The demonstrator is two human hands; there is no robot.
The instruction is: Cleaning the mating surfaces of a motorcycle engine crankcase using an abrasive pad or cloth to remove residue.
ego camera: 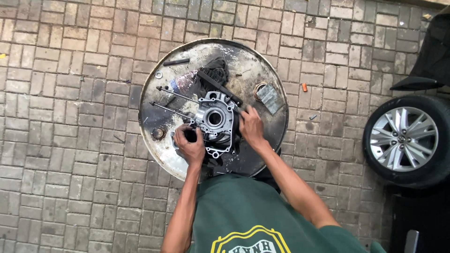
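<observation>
Two hands worked a grey metal engine case [216, 122] at frame centre, lying on a round drum-top table [262, 140]. Left hand [191, 146] gripped the case's lower-left edge; right hand [251, 127] was closed on its right side. Two long studs [169, 108] stuck out toward upper left. Car wheel [407, 139] stood at right edge.

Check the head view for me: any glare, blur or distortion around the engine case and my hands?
Head view: soft daylight, with no hard shadows. The drum top shows a pale sheen but no blinding glare. The engine case, left hand and right hand are fairly sharp. Wide-angle bending curves the paving toward the edges.
</observation>
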